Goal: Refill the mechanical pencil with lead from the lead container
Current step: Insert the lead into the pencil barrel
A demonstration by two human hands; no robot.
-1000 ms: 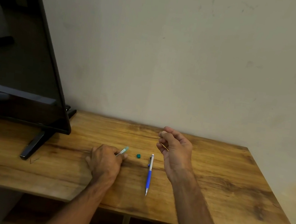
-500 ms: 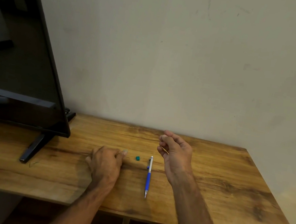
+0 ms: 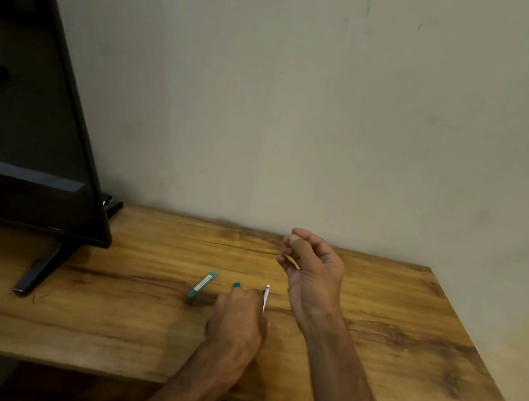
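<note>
Your desk (image 3: 406,341): wooden top with dark grain streaks, back edge against plain beige wall (image 3: 305,103). Black TV (image 3: 26,130) on stand at left end. Lead container (image 3: 202,284) lies mid-desk, green cap (image 3: 236,284) just right of it. Your left hand (image 3: 238,320) lies over mechanical pencil (image 3: 265,295); blurred, cannot tell grip. Your right hand (image 3: 311,269) raised near back edge, fingers curled to thumb; cannot tell contents.

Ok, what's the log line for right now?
left hand over white-topped mechanical pencil, grip unclear | right hand raised, curled | teal lead container and small teal cap lying on wooden table
</note>
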